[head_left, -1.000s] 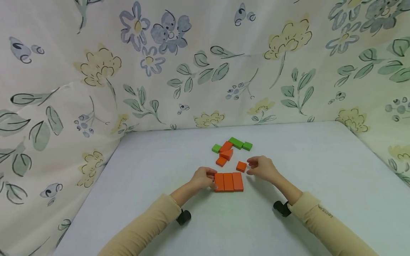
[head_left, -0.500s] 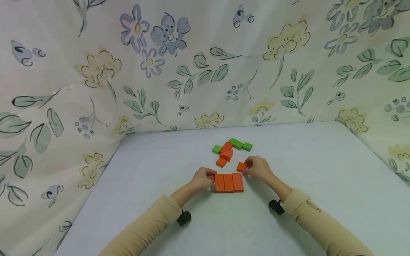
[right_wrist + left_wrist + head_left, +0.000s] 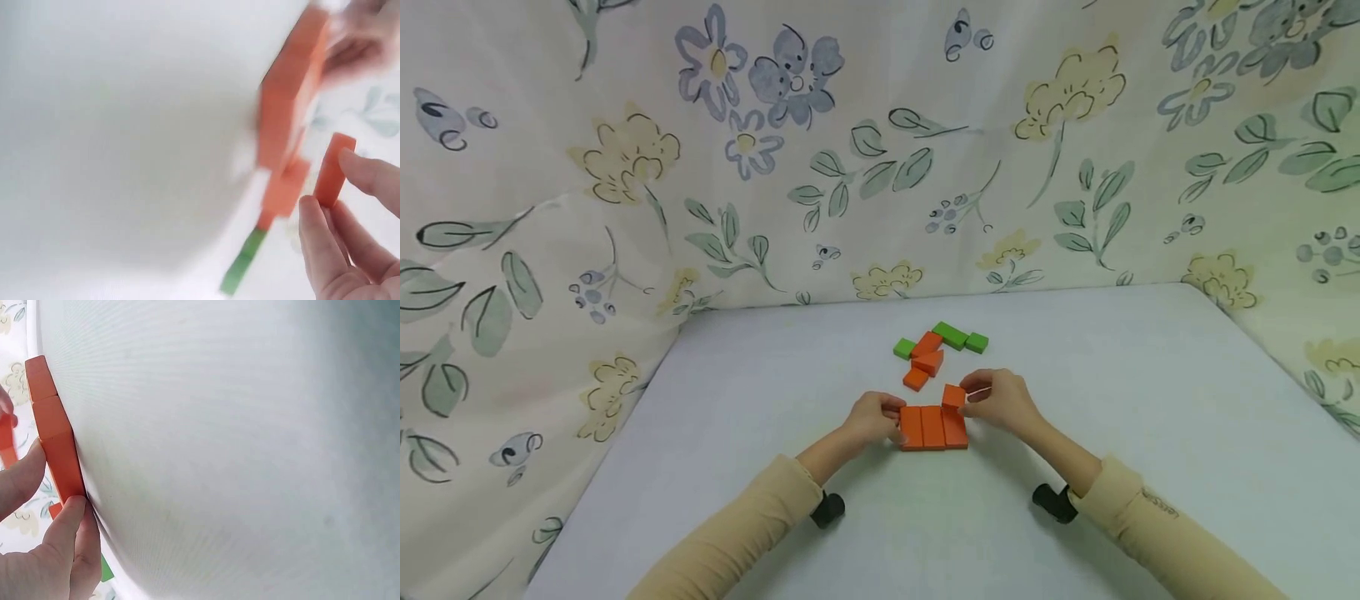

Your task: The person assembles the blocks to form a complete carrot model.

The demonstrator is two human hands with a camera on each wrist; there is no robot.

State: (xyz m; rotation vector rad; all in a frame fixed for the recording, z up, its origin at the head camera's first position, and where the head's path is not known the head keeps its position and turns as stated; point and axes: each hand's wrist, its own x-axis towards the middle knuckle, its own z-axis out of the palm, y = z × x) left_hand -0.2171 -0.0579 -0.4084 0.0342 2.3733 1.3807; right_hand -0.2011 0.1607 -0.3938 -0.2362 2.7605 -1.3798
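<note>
Three flat orange rectangular blocks (image 3: 933, 430) lie side by side in a row on the table. My left hand (image 3: 870, 417) pinches the leftmost block (image 3: 61, 459) at its far and near ends, thumb and fingertips on it. Between the thumb and fingertips of my right hand (image 3: 1004, 399) is a small square orange block (image 3: 953, 395), raised over the far end of the rightmost block. The right wrist view has this small block (image 3: 333, 169) tilted and apart from the row.
Beyond the row lie a small orange block (image 3: 916, 379), an orange wedge-like block (image 3: 928, 363) and another orange block (image 3: 927, 343). Behind them are green blocks (image 3: 951, 335). A floral cloth (image 3: 880, 167) hangs at the white table's (image 3: 775, 358) back edge.
My right hand has reached the small orange block, gripped it, lifted it and brought it left over the row. The left hand stays at the leftmost block.
</note>
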